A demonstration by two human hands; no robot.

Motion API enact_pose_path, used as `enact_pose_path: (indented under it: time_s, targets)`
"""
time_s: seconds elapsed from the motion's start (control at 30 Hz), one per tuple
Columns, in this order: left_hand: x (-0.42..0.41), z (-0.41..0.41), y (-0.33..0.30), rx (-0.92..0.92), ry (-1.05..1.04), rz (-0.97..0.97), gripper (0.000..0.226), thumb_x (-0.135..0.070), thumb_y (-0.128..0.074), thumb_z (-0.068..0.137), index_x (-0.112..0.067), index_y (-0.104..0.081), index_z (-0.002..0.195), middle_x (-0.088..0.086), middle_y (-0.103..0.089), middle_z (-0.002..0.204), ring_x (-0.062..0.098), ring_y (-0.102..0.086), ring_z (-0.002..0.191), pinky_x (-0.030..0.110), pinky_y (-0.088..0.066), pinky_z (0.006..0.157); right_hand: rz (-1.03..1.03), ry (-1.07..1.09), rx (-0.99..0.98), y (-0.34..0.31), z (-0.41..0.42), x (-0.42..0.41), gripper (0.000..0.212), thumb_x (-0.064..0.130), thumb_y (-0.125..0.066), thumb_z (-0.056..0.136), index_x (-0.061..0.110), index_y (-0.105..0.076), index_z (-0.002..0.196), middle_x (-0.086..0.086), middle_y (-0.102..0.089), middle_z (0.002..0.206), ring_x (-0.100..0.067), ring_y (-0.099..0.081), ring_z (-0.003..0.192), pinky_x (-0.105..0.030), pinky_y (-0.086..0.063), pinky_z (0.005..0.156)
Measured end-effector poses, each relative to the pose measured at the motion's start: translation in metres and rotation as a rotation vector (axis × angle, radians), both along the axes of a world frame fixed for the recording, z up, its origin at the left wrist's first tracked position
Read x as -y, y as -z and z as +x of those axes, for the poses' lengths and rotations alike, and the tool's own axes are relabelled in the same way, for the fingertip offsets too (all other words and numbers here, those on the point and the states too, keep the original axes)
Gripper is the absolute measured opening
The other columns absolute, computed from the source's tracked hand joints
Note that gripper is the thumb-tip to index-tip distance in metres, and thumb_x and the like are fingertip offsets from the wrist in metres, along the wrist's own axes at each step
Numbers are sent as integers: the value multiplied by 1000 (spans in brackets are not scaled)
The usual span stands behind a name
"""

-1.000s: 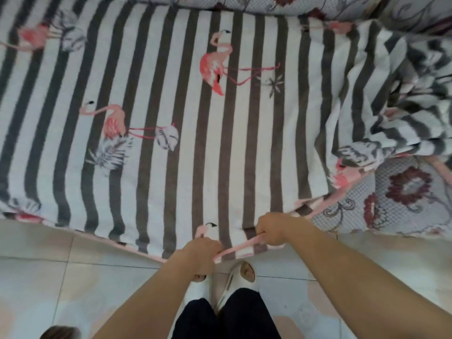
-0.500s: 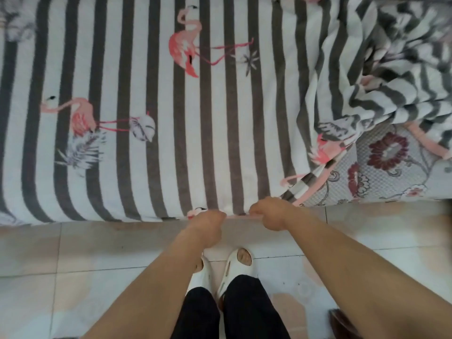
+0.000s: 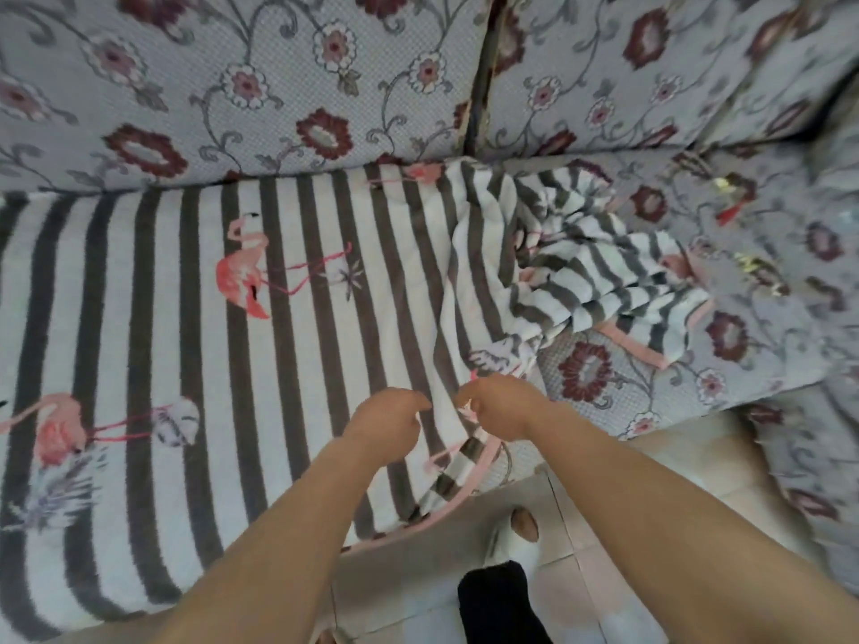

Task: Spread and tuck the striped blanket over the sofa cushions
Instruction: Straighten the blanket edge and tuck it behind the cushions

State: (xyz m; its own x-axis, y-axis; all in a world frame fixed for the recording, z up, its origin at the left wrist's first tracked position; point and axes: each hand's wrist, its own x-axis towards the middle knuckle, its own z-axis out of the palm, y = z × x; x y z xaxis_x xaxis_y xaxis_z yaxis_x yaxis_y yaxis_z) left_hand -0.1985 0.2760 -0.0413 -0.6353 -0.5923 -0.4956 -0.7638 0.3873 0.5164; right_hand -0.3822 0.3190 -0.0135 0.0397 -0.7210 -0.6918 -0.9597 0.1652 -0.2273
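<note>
Spreading is the step in hand, as I judge it. The striped blanket (image 3: 288, 318) lies flat over the left sofa cushions (image 3: 697, 374) and reaches the floral back cushions (image 3: 241, 86) behind it. On its right side it is bunched in a crumpled heap (image 3: 599, 281), and the seat beyond this heap is bare floral fabric. The pink-bound front edge (image 3: 465, 490) hangs over the front of the seat.

Both hands are above the blanket near this front edge, close together. The left hand (image 3: 386, 425) has curled fingers with one finger pointing to the right; I cannot tell if it pinches any cloth. The right hand (image 3: 502, 406) is also curled, and a fold of the blanket seems to pass under its fingers, but the grip is not clear.

The next move, I think, calls for taking the heap and drawing it to the right over the bare seat, then pushing the far edge under the back cushions.
</note>
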Motion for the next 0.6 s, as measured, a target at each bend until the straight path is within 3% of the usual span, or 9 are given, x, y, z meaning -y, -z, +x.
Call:
enact_pose_path:
  time_s: [0.2, 0.33, 0.4, 0.53, 0.6]
  targets:
    - [25, -133, 11, -104, 21, -18, 41, -7, -44, 87, -20, -62, 122, 5, -62, 125, 25, -57, 115, 37, -46, 97, -105, 106, -94, -5, -130, 17, 45, 8, -42, 90, 22, -51, 132, -7, -51, 137, -28, -49, 123, -34, -42, 95]
    - [32, -256, 28, -132, 37, 3, 33, -7, -45, 90, -16, -64, 116, 9, -64, 119, 28, -58, 112, 37, -48, 93, -145, 101, -169, 11, -237, 24, 33, 10, -45, 90, 15, -57, 120, -9, -61, 117, -31, -57, 108, -37, -48, 80]
    - [34, -310, 39, -144, 70, 22, 38, -7, -46, 92, -18, -59, 125, 8, -60, 126, 28, -56, 116, 38, -47, 95, -162, 144, -174, 23, -284, 23, 29, 11, -47, 89, 14, -59, 115, -9, -62, 111, -32, -59, 105, -38, -49, 78]
    - [38, -404, 61, -56, 158, -26, 59, 0, -43, 90, -20, -33, 145, 2, -20, 157, 22, -26, 142, 32, -32, 113, -199, 201, -250, 55, -374, 20, 34, 6, -48, 84, 13, -56, 117, -10, -55, 120, -31, -49, 112, -37, -42, 81]
    - [40, -423, 70, 71, 197, -92, 68, 0, -43, 91, -24, -19, 149, 0, 2, 160, 22, -9, 147, 32, -26, 116, -217, 242, -273, 69, -403, 19, 45, 8, -51, 84, 15, -48, 128, -10, -46, 134, -31, -43, 120, -39, -43, 88]
